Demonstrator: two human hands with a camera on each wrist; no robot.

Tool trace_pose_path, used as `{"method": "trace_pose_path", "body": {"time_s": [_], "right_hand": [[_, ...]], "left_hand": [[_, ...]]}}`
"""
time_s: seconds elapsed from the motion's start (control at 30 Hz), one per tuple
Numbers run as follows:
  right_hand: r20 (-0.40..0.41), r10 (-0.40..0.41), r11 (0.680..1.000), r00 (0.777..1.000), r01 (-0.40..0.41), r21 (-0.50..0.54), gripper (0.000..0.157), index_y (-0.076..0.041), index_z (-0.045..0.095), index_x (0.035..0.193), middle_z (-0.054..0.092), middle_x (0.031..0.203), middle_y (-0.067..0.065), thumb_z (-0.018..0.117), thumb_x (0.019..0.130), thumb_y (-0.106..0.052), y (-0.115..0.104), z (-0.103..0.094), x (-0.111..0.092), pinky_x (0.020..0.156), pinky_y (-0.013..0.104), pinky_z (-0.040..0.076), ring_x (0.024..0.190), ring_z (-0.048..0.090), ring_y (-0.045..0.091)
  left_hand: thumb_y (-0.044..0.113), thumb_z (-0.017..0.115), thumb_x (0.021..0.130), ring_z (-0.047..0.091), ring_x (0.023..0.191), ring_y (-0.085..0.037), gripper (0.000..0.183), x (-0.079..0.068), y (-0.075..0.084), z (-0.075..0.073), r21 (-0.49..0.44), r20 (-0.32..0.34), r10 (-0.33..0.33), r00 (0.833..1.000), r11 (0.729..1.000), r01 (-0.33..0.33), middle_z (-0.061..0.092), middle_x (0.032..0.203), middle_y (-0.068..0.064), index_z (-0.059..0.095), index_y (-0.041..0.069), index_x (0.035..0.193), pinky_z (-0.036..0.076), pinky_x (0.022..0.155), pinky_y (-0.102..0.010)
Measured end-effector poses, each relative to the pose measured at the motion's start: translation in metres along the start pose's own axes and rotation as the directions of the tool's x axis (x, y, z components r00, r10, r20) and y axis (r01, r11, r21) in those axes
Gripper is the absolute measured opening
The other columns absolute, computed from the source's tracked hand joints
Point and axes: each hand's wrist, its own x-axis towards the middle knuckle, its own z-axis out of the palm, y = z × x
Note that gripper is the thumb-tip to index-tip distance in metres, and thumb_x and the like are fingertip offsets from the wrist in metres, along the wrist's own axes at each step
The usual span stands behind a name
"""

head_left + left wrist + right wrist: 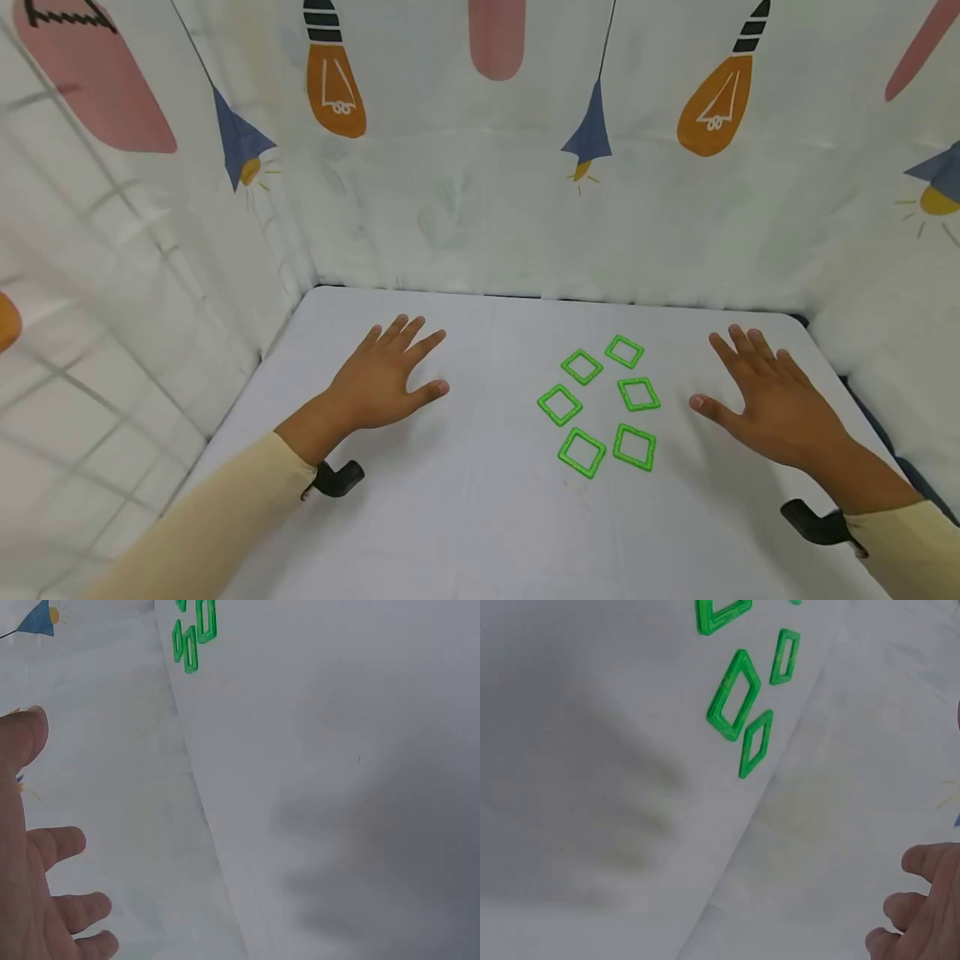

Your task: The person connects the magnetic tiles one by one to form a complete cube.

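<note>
Several green square frames with hollow middles, one of them near the front right (618,440), lie flat and apart in a loose ring on the white table, right of centre. To their left, my left hand (382,383) hovers over the tabletop, fingers spread, holding nothing. On the other side my right hand (776,408) is held above the table with its fingers extended and thumb pointing toward the squares; it is the nearer hand. In the right wrist view, a green square (725,684) lies well away from the fingers. Neither hand touches a square.
The white tabletop (480,517) has rounded far corners. Behind it and at the left hangs a pale curtain (465,200) printed with lamps and bulbs. Black wrist mounts (339,480) stick out below both sleeves.
</note>
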Motion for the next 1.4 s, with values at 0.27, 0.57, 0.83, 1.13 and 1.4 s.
{"method": "trace_pose_path", "body": {"time_s": [0.27, 0.57, 0.83, 1.13, 1.4], "right_hand": [[-0.017, -0.019, 1.000, 1.000, 0.019, 0.012, 0.098, -0.007, 0.011, 0.165, 0.008, 0.167, 0.026, 0.058, 0.098, -0.061, -0.008, 0.004, -0.003, 0.120, 0.050, -0.014, 0.154, -0.003, 0.041], [-0.023, -0.036, 0.998, 0.999, 0.037, 0.059, 0.096, -0.005, 0.015, 0.164, 0.012, 0.167, 0.026, 0.060, 0.098, -0.059, -0.019, 0.011, -0.004, 0.122, 0.052, -0.007, 0.154, -0.001, 0.041], [-0.009, -0.039, 0.998, 0.999, 0.039, 0.054, 0.097, -0.004, 0.018, 0.163, 0.013, 0.167, 0.026, 0.059, 0.097, -0.062, -0.027, 0.020, -0.005, 0.122, 0.049, -0.009, 0.155, 0.001, 0.040], [-0.019, -0.042, 0.996, 0.999, 0.044, 0.074, 0.097, -0.004, 0.024, 0.162, 0.017, 0.166, 0.025, 0.059, 0.095, -0.065, -0.035, 0.027, -0.007, 0.123, 0.049, -0.003, 0.155, 0.005, 0.039], [-0.008, -0.047, 0.995, 0.999, 0.047, 0.083, 0.097, -0.004, 0.027, 0.161, 0.019, 0.166, 0.023, 0.061, 0.094, -0.065, -0.041, 0.036, -0.008, 0.124, 0.048, 0.000, 0.155, 0.009, 0.039]], "left_hand": [[0.072, 0.047, 0.097, 0.021, 0.152, -0.038, 0.079, -0.004, 0.004, 0.010, -0.030, -0.033, 0.017, 0.999, 0.999, -0.018, 0.037, 0.161, -0.016, 0.038, 0.024, 0.160, 0.014, 0.120, -0.061], [0.076, 0.043, 0.096, 0.027, 0.150, -0.039, 0.082, -0.005, 0.010, 0.016, -0.049, -0.031, 0.044, 0.999, 0.998, -0.046, 0.040, 0.159, -0.015, 0.041, 0.024, 0.159, 0.018, 0.120, -0.060], [0.072, 0.047, 0.096, 0.031, 0.148, -0.040, 0.079, -0.009, 0.019, 0.019, -0.074, -0.037, 0.076, 0.996, 0.994, -0.079, 0.041, 0.158, -0.013, 0.042, 0.023, 0.158, 0.021, 0.119, -0.059], [0.072, 0.045, 0.097, 0.035, 0.146, -0.035, 0.077, -0.009, 0.028, 0.026, -0.093, -0.030, 0.110, 0.993, 0.989, -0.112, 0.042, 0.157, -0.011, 0.042, 0.024, 0.157, 0.027, 0.118, -0.056], [0.073, 0.044, 0.098, 0.036, 0.146, -0.034, 0.077, -0.009, 0.036, 0.031, -0.126, -0.018, 0.136, 0.990, 0.982, -0.138, 0.043, 0.157, -0.010, 0.043, 0.024, 0.157, 0.028, 0.117, -0.054]]}}
